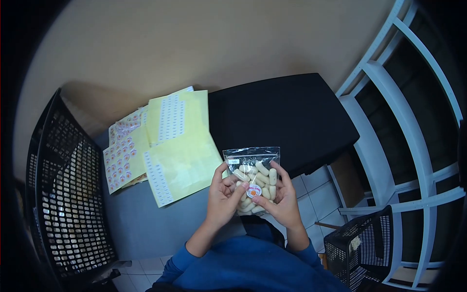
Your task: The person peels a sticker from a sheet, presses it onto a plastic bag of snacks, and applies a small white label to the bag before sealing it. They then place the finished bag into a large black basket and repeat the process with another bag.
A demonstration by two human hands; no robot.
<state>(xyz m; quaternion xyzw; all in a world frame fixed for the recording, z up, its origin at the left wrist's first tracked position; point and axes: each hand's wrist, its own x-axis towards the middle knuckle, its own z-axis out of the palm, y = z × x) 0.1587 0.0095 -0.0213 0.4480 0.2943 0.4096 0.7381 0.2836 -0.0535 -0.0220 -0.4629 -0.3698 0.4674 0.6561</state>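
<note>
A clear zip bag (261, 181) full of pale, rounded oblong pieces is held up in front of my body. It has a small white label near its top left and a round white sticker with an orange centre (254, 191) low on its front. My left hand (225, 193) grips the bag's left side, its thumb on the front beside the round sticker. On the right side, my right hand (284, 197) holds the bag too, with its thumb at the sticker's lower right edge. Some fingers of both hands are hidden behind the bag.
Yellow sticker sheets (187, 163) lie overlapping on the grey table (160, 233), left of a black-covered surface (282, 114). A large black basket (73, 194) stands at the far left. Another black basket (338, 250) is low at the right, near a white frame (401, 102).
</note>
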